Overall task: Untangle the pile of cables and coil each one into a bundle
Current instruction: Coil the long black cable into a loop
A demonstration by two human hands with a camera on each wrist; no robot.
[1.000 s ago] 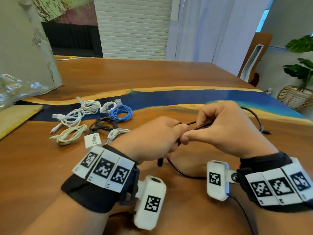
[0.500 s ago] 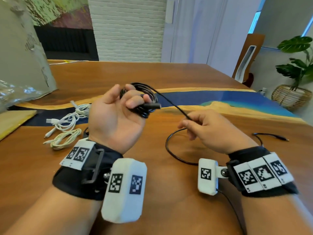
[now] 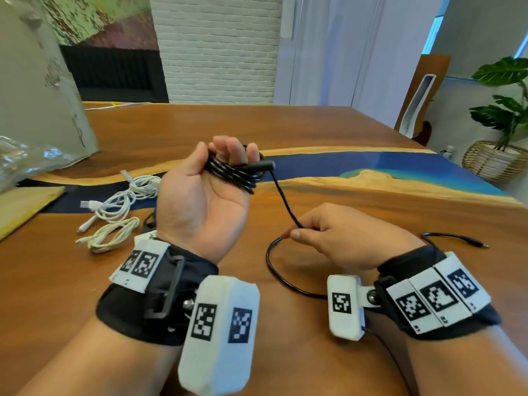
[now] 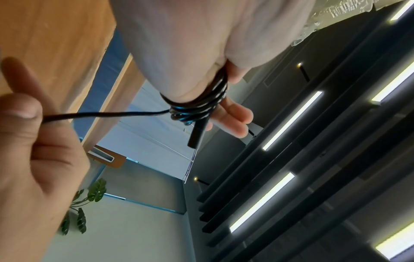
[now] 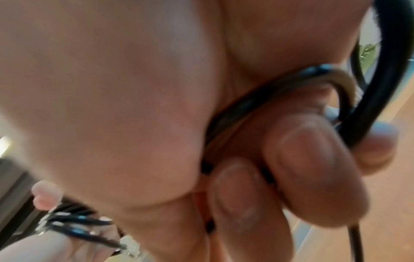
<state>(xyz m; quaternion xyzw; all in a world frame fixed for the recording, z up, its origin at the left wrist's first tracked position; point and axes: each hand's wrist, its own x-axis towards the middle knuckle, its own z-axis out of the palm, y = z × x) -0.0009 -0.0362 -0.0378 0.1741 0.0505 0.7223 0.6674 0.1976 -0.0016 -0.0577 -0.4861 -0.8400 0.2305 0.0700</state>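
A black cable (image 3: 284, 200) is wound in several turns around the fingers of my left hand (image 3: 205, 195), which is raised palm up above the table; its black plug (image 3: 258, 165) sticks out to the right of the coil (image 4: 197, 104). From the coil the cable runs down to my right hand (image 3: 340, 238), which pinches it (image 5: 264, 106) low over the wooden table (image 3: 343, 138). Behind that hand the cable loops on the table, and its far plug (image 3: 474, 242) lies at the right.
Coiled white cables (image 3: 125, 195) and a cream one (image 3: 114, 235) lie at the left of the table, partly behind my left wrist. A plastic bag (image 3: 31, 155) and a yellow board (image 3: 23, 207) sit at the far left. A potted plant (image 3: 503, 115) stands beyond the right edge.
My left hand rose from the table and turned palm up with the black cable wound round its fingers. My right hand dropped lower and slid along the cable toward its free end.
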